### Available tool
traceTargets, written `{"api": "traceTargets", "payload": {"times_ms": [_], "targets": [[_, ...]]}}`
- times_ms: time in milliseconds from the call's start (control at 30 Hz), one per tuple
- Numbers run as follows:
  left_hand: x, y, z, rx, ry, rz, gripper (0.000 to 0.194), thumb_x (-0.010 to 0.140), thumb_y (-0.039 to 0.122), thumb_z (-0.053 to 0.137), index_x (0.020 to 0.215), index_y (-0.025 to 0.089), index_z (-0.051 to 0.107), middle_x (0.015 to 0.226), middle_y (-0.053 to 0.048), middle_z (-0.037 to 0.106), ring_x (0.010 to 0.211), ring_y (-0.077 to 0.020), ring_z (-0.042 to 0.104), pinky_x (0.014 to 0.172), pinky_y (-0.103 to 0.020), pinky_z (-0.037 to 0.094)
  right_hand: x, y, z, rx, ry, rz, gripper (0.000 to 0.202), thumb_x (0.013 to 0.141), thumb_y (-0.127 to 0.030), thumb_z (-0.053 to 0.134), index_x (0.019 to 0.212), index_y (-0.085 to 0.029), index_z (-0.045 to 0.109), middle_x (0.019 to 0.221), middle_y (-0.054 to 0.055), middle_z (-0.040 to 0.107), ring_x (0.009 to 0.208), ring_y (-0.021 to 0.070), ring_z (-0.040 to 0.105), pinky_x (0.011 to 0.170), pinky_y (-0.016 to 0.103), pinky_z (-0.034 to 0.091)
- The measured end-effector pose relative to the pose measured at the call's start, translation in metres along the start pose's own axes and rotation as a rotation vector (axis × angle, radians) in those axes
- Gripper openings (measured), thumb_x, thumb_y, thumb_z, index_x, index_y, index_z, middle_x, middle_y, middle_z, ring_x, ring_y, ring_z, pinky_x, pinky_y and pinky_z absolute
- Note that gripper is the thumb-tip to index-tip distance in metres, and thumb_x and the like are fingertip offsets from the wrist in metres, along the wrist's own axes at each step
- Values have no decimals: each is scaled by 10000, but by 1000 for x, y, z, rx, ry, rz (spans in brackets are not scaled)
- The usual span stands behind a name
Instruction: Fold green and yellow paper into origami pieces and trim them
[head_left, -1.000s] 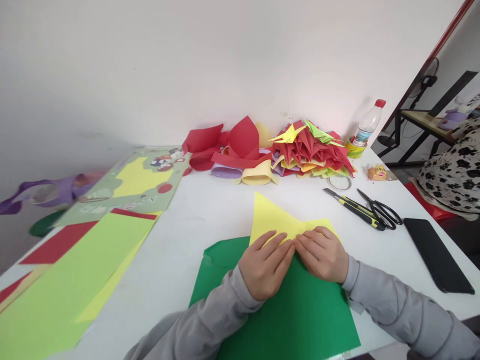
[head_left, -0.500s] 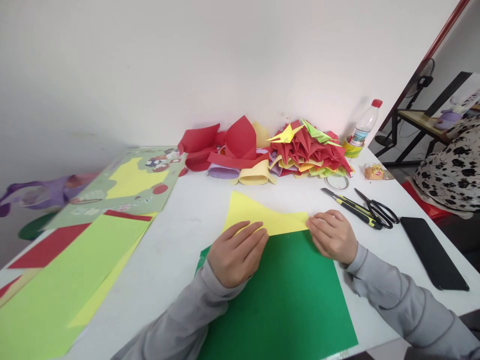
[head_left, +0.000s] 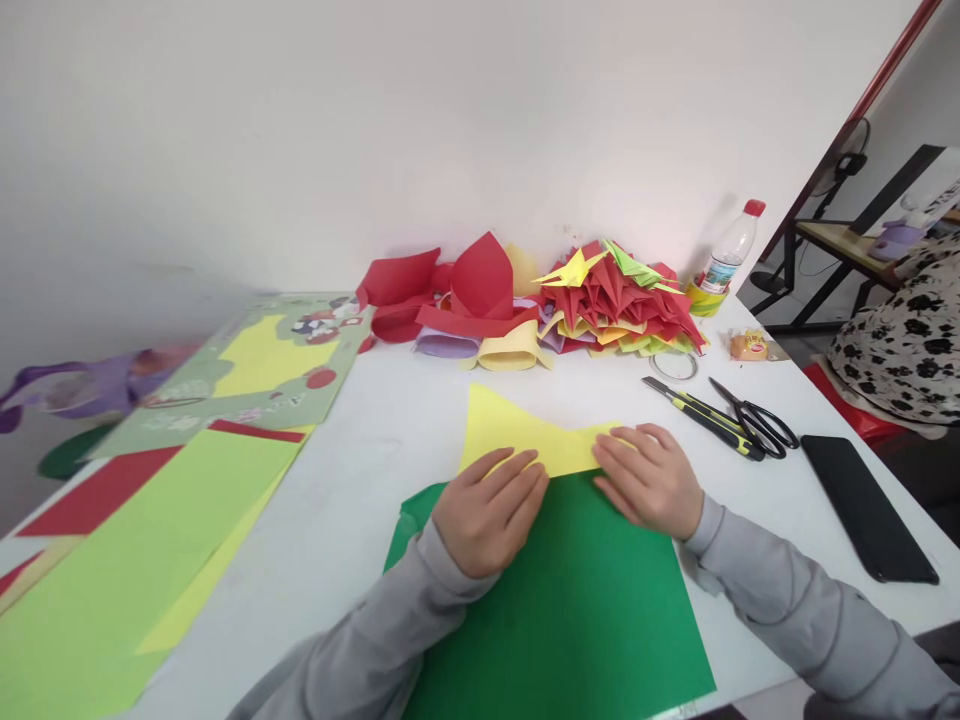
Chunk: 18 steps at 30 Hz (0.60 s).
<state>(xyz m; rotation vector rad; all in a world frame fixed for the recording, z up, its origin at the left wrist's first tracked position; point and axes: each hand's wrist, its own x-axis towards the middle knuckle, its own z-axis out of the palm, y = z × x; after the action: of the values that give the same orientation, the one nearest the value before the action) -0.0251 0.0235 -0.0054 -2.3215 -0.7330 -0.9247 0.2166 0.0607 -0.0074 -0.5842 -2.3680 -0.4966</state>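
A folded yellow paper (head_left: 517,428) lies over the top edge of a green sheet (head_left: 570,600) on the white table. My left hand (head_left: 491,510) is closed on the paper's near edge, its fingertips on the fold. My right hand (head_left: 651,480) has its fingers together on the paper's right end. Both thumbs are hidden under the hands. The paper's upper left corner points away from me, and a lower stretch runs between the hands.
Cut sheets (head_left: 150,560) and a printed board (head_left: 300,390) are at the left. Behind are red paper shapes (head_left: 480,280), folded stars (head_left: 607,295) and a bottle (head_left: 724,262). Tape (head_left: 673,366), cutter (head_left: 705,418), scissors (head_left: 757,420) and phone (head_left: 866,505) are right. A person (head_left: 900,330) is beyond.
My right hand has slid left along the paper, closer to my left hand. My left hand and the paper have shifted slightly right.
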Motion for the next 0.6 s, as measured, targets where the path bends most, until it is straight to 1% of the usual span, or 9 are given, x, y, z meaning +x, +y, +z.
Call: {"api": "traceTargets", "payload": {"times_ms": [67, 133, 233, 300, 433, 600], "targets": [[2, 11, 4, -31, -8, 3, 167, 800, 39, 519, 899, 92, 643, 833, -108, 750, 862, -244, 701, 786, -395, 551, 4, -12, 2, 8, 3, -47, 189, 891, -160, 545, 1056, -116, 627, 1005, 97, 710, 973, 218, 615, 833, 394, 456], [5, 20, 9, -42, 4, -6, 167, 803, 42, 517, 893, 81, 652, 835, -114, 747, 860, -252, 696, 775, -397, 550, 5, -18, 4, 18, 6, -75, 174, 898, -103, 502, 1007, -113, 638, 963, 90, 715, 932, 201, 621, 816, 379, 465], [9, 29, 16, -50, 1, -19, 182, 813, 42, 499, 898, 61, 659, 857, -134, 742, 859, -264, 690, 751, -402, 548, 4, -19, 5, 29, 7, -108, 167, 896, -82, 485, 941, -89, 646, 910, 102, 711, 886, 202, 624, 789, 378, 474], [11, 31, 19, -57, -14, -15, 205, 824, 37, 474, 908, 59, 660, 865, -141, 736, 866, -262, 688, 751, -403, 543, 3, -18, 5, 30, 4, -127, 175, 900, -88, 474, 919, -95, 648, 891, 104, 708, 875, 203, 623, 781, 379, 478], [9, 28, 19, -40, -25, -19, 177, 835, 55, 496, 879, 97, 662, 831, -112, 739, 872, -255, 690, 769, -406, 539, 1, -14, 4, 37, 4, -132, 202, 898, -91, 452, 930, -116, 650, 894, 97, 706, 885, 206, 620, 786, 388, 474], [6, 13, 7, 10, -21, -44, 104, 774, 38, 605, 846, 91, 657, 796, -88, 748, 849, -262, 705, 767, -404, 552, 0, -4, 1, 47, 27, -78, 220, 853, -69, 470, 993, -102, 635, 928, 104, 710, 888, 234, 630, 777, 407, 467]]}}
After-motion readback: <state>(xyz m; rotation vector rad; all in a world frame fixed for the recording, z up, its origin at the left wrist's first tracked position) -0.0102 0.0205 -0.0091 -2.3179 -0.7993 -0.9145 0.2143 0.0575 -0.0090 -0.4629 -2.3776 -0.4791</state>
